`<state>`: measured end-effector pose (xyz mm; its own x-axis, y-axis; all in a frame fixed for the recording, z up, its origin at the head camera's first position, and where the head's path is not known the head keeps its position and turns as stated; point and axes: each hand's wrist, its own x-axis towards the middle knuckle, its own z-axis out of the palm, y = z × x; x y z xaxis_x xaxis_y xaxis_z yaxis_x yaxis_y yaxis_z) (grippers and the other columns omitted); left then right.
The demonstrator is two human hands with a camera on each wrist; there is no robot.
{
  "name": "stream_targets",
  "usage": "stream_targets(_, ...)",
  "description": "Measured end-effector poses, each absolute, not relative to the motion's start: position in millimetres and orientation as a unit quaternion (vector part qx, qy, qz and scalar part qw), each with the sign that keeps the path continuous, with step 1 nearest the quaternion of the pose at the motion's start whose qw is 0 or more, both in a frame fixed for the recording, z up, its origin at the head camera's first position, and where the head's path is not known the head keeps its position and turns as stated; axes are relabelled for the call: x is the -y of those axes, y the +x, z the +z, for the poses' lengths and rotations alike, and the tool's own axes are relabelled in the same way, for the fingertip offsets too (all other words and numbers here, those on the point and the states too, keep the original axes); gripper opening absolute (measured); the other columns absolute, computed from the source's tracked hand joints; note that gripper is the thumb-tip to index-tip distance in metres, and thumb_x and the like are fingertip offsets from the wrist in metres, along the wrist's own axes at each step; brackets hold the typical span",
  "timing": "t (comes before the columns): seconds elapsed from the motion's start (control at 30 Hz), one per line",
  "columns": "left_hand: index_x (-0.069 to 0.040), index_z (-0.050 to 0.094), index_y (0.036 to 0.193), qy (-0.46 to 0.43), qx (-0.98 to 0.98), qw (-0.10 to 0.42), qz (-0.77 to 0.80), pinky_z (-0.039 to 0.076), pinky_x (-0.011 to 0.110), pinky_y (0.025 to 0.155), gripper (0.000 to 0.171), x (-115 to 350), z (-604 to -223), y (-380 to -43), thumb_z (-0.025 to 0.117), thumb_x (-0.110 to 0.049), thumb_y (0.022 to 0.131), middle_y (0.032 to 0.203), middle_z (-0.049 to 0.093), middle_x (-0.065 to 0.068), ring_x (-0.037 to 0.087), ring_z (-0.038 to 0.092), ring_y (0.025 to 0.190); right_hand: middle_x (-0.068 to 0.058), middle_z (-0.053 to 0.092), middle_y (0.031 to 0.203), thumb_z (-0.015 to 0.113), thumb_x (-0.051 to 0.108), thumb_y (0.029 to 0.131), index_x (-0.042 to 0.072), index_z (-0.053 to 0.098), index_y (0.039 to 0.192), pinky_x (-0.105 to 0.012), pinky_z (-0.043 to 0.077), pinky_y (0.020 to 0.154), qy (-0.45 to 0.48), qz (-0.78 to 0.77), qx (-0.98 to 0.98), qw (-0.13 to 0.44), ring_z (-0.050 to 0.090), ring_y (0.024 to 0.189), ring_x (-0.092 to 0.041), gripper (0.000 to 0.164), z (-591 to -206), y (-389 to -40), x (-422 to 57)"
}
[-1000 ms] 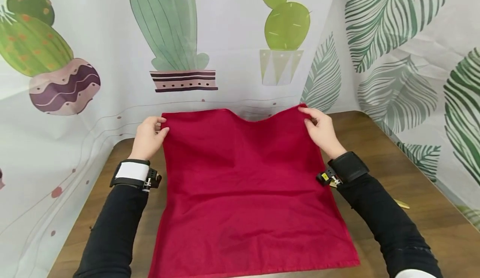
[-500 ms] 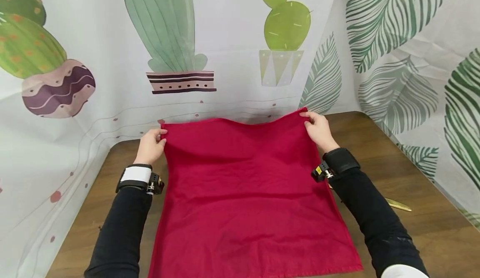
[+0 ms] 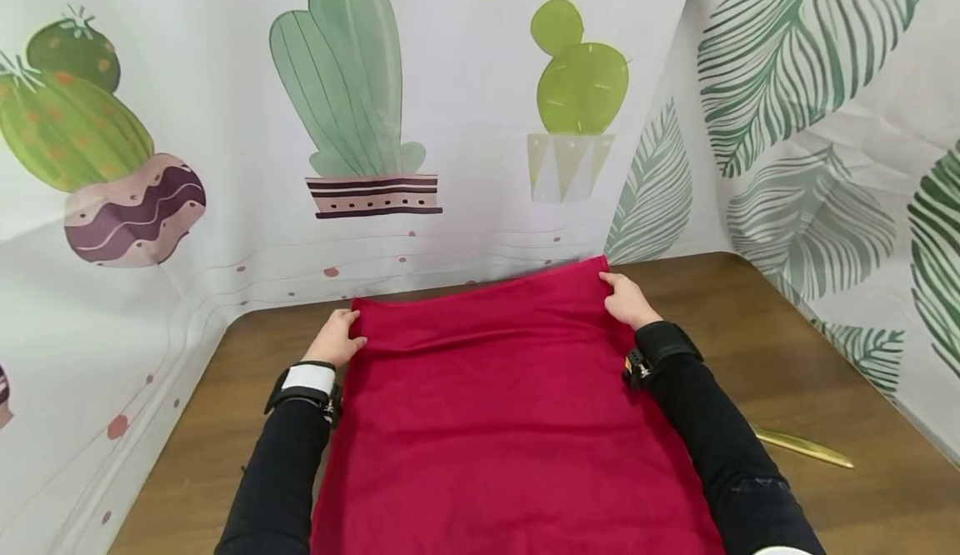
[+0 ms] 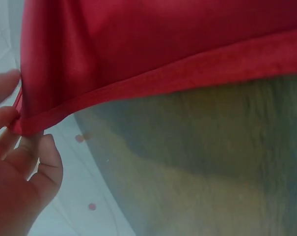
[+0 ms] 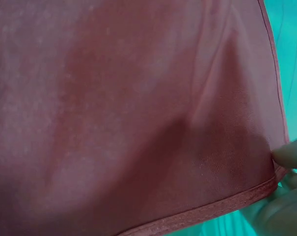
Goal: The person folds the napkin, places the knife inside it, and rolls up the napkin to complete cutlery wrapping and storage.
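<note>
Head only: gold object [image 3: 807,447] | all views: red cloth [image 3: 502,405]

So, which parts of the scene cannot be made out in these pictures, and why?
Head view: cloth, near edge cut off by the picture's bottom.
Head view: gold object, one end hidden by the right sleeve.
Head view: table, partly hidden behind the cloth.
Left wrist view: left hand, partly cut off by the left edge.
Right wrist view: right hand, partly cut off by the right edge.
</note>
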<state>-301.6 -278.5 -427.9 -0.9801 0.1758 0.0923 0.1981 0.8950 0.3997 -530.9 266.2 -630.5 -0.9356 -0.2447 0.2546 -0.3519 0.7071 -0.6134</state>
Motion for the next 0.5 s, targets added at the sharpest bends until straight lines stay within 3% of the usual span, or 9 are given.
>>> stream_targets(0.1,0.024,0.031,0.121,-0.082,0.972,0.012,-0.219,0.026,0.048,0.096,0.054,277.2,-435.6,-299.4,0.056,-0.003,0.081,0.122,0.028,0.039,0.047,0.032,0.114,-0.017,0.035,0.135,0.045,0.002,0.073,0.005,0.034,0.135,-0.035,0.023,0.100,0.159,0.326,0.931,0.034,0.027,0.125,-0.025,0.063,-648.0,-540.2,-269.7)
stream_targets(0.2,0.021,0.029,0.124,-0.065,0.971,-0.006,-0.231,0.025,0.048,0.096,0.056,275.7,-439.0,-298.3,0.055,-0.006,0.083,0.124,0.025,0.040,0.047,0.029,0.116,-0.025,0.032,0.134,0.041,0.001,0.072,-0.010,0.030,0.131,-0.022,0.019,0.101,0.176,0.328,0.928,0.023,0.023,0.127,-0.022,0.062,-599.8,-488.1,-250.2)
stream_targets(0.23,0.020,0.029,0.124,-0.063,0.970,-0.009,-0.235,0.025,0.049,0.096,0.056,275.4,-439.8,-298.1,0.055,-0.007,0.083,0.124,0.024,0.040,0.048,0.028,0.116,-0.024,0.025,0.138,0.043,0.002,0.075,-0.010,0.024,0.133,-0.028,0.017,0.103,0.183,0.329,0.927,0.000,0.017,0.129,-0.024,0.063,-607.0,-495.0,-254.4)
stream_targets(0.33,0.017,0.034,0.124,-0.063,0.970,-0.020,-0.232,0.026,0.051,0.095,0.053,274.5,-440.4,-297.3,0.055,-0.009,0.083,0.123,0.025,0.040,0.050,0.029,0.114,-0.022,0.025,0.139,0.049,0.012,0.078,-0.008,0.022,0.135,-0.019,0.015,0.101,0.197,0.316,0.928,0.014,0.015,0.130,-0.021,0.066,-629.1,-509.1,-265.0)
stream_targets(0.43,0.015,0.039,0.123,-0.066,0.973,-0.028,-0.218,0.028,0.054,0.092,0.050,273.1,-438.0,-296.4,0.056,-0.011,0.083,0.122,0.027,0.040,0.052,0.031,0.112,-0.021,0.022,0.140,0.054,0.026,0.083,-0.004,0.017,0.138,-0.023,0.014,0.102,0.202,0.287,0.936,0.001,0.013,0.130,-0.027,0.073,-606.7,-493.8,-262.3)
stream_targets(0.5,0.013,0.041,0.122,-0.068,0.977,-0.036,-0.198,0.029,0.056,0.089,0.050,271.7,-435.3,-295.5,0.057,-0.013,0.083,0.122,0.028,0.039,0.054,0.032,0.109,-0.024,0.027,0.137,0.056,0.030,0.083,-0.004,0.020,0.137,-0.030,0.017,0.102,0.198,0.286,0.937,-0.010,0.014,0.129,-0.031,0.073,-564.6,-462.5,-250.9)
